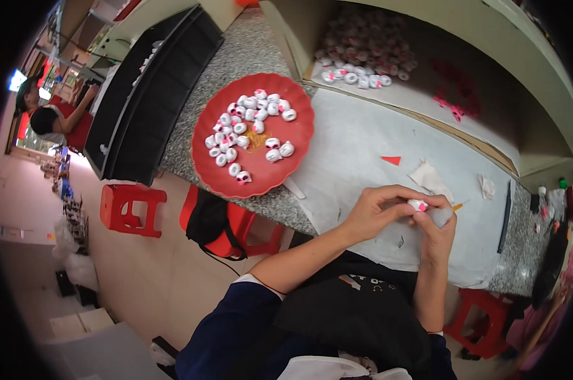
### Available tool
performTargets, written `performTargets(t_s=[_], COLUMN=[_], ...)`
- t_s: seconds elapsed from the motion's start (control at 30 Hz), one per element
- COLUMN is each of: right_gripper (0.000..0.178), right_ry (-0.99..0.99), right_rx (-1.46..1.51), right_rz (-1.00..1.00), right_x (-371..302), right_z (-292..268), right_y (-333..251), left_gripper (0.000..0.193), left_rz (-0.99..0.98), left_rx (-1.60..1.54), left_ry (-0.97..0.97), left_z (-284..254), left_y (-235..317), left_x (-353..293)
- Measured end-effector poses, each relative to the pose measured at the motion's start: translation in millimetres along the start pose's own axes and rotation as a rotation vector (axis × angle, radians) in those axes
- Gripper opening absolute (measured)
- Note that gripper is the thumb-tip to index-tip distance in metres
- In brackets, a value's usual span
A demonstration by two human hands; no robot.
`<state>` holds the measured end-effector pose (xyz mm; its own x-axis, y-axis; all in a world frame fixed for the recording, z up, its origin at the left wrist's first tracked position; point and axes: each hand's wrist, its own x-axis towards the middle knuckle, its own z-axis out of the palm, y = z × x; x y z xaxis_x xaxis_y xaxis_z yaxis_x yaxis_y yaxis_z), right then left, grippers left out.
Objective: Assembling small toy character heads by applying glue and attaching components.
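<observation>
While the left hand (376,212) and right hand (437,232) are gripping a white-and-pink bead (418,205) near the table's (239,60) front edge, detailing is apparently proceeding, next probably requiring steady pressure.

The white-and-pink piece (418,206) looks smooth and glossy, the red dish (267,178) like smooth plastic, the surface (242,50) like speckled stone, the white sheet (343,126) matt and papery.

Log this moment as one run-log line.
left hand: pinching white-and-pink piece | right hand: gripping same piece | red plate: at left, holding similar pieces | red scrap: on pale sheet
</observation>
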<state>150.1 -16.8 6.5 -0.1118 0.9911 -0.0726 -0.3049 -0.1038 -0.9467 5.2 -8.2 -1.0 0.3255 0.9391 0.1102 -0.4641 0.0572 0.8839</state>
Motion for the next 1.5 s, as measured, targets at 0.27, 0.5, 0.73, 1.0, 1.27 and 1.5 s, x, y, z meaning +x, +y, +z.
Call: performTargets(t_s=[0.27,0.5,0.73,1.0,1.27,1.5], right_gripper=[0.026,0.041,0.062,0.03,0.027,0.03], right_ry=[0.0,-0.01,0.001,-0.072,-0.041,-0.055], right_rx=[0.038,-0.059,-0.119,0.078,0.212,0.233], right_rz=[-0.037,-0.043,-0.152,-0.1,-0.133,-0.137], right_x=[1.4,4.2,2.1,0.6,-2.1,-3.4], right_z=[7.8,17.8,10.2,-2.0,0.0,-5.6], right_y=[4.1,3.1,-5.0,1.0,-2.0,-5.1], left_gripper=[0.02,0.023,0.04,0.03,0.016,0.028], left_rz=[0.038,0.267,0.424,0.558,0.852,0.755], left_rx=[-0.071,0.38,1.423,1.41,2.007,1.785], left_ry=[-0.004,0.165,0.746,0.279,0.322,0.209], left_z=[0.2,-1.5,-81.7,-43.1,-80.0,-60.6], left_y=[4.8,12.8,98.7,84.9,19.5,21.2], left_x=[-4.7,-9.3,-65.4,56.4,205.5,184.2])
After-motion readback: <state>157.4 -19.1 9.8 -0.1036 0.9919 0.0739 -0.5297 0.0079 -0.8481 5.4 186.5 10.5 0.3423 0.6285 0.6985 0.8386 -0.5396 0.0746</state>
